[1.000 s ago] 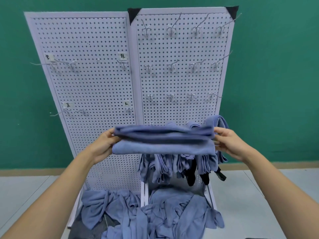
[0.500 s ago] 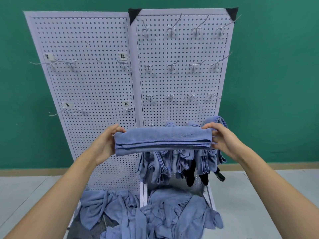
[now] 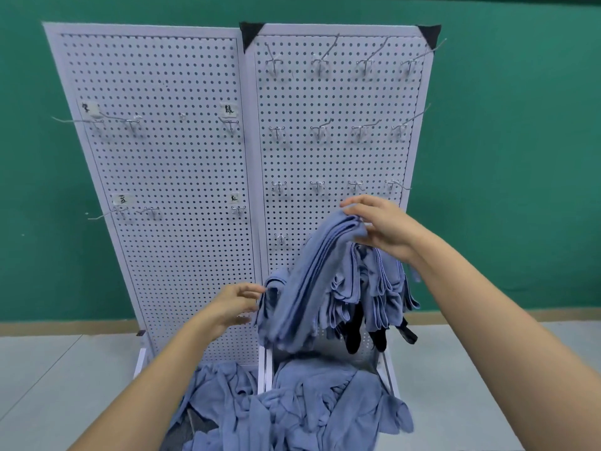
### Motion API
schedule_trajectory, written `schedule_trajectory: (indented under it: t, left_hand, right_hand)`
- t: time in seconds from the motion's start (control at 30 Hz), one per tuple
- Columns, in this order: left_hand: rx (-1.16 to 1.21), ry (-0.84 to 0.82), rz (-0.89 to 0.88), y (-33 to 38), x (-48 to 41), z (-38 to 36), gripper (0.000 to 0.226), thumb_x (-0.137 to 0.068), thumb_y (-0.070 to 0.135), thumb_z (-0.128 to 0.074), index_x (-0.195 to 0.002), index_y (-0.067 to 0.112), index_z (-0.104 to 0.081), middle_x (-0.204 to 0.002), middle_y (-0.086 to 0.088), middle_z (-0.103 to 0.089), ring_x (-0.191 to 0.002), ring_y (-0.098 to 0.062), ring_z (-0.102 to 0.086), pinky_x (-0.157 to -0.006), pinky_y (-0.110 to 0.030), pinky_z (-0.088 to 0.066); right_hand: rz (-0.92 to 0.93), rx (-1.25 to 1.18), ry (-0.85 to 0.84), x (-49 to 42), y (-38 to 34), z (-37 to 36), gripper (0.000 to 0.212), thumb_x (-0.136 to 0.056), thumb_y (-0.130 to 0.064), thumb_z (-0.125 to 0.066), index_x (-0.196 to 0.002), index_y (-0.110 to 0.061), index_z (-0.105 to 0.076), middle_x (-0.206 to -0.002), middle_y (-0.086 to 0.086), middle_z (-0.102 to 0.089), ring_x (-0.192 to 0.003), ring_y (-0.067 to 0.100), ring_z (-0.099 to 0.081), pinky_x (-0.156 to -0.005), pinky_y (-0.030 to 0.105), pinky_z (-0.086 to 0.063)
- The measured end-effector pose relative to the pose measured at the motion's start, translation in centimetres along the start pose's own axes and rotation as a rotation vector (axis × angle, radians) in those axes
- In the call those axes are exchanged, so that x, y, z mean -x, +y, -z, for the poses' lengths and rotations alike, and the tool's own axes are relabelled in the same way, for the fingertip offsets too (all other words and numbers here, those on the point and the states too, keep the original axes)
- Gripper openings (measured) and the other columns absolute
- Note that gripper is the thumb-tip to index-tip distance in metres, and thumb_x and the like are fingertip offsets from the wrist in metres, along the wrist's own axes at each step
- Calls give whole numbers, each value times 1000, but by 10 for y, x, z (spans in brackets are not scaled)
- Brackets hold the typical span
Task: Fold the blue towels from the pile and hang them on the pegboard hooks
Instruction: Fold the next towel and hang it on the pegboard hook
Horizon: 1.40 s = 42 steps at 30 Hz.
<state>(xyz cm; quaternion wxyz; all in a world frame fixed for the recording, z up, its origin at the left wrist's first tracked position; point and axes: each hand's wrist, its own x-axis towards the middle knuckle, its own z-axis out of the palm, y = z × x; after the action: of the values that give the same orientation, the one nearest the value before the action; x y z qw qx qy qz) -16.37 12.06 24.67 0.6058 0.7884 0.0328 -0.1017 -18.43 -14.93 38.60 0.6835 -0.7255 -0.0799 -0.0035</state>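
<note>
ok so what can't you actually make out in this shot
Head view only:
- Hook under the hanging towels: covered by them and the right hand.
- Writing on the paper labels: too small, blurred.
- Black items: mostly behind the hanging towels.
- Pile: cut off by the bottom edge.
- Whether the left hand touches the folded towel: unclear.

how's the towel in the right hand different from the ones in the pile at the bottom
The held towel is folded into neat layers; the pile is loose and crumpled. The held towel hangs from the right hand, which grips its top end; the pile lies at the foot of the pegboard. Both are the same blue cloth.
</note>
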Motion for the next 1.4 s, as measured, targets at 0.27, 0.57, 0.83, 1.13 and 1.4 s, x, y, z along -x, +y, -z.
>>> schedule_trajectory:
  t: [0.27, 0.57, 0.83, 1.13, 1.4]
  left_hand:
    - [14, -128, -373, 27, 35, -78, 68, -79, 33, -76, -136, 31, -40, -136, 15, -47, -125, -6, -46, -105, -31, -41]
    - [-110, 245, -515, 30, 28, -103, 45, -89, 0, -55, -129, 19, -49, -122, 4, -56, -108, -13, -57, -85, -24, -52]
    - [-268, 425, -499, 50, 22, -58, 20, -77, 16, -71, -88, 32, -68, -85, 13, -68, -75, -8, -64, -70, -34, -58]
    - [-434, 452, -412, 58, 12, -69, 14, -75, 19, -65, -87, 26, -67, -80, 14, -64, -74, -12, -62, -65, -34, -54]
    - [-480, 314, -372, 29, -11, -46, 20, -73, 13, -70, -85, 29, -71, -78, 15, -68, -75, -11, -64, -71, -40, -57]
  right_hand:
    - [43, 60, 21, 2, 12, -35, 4, -92, -13, -61, -90, -14, -58, -85, 6, -63, -61, 10, -63, -54, 20, -53]
    - [73, -232, 148, 7, 15, -5, 4, -96, -14, -55, -92, -14, -57, -83, 4, -60, -59, 8, -62, -56, 21, -53]
    - [-239, -47, 167, 11, 86, 39, 17, -94, -11, -56, -110, -5, -57, -105, 12, -60, -75, 19, -57, -56, 25, -49]
    - [137, 557, -36, 1, 107, -36, 46, -78, -30, -74, -117, -23, -51, -120, -4, -52, -111, 11, -48, -88, 25, -40]
    - [232, 786, 97, -20, 140, -50, 26, -89, -15, -56, -115, -19, -56, -112, -2, -53, -94, 14, -52, -81, 32, -46]
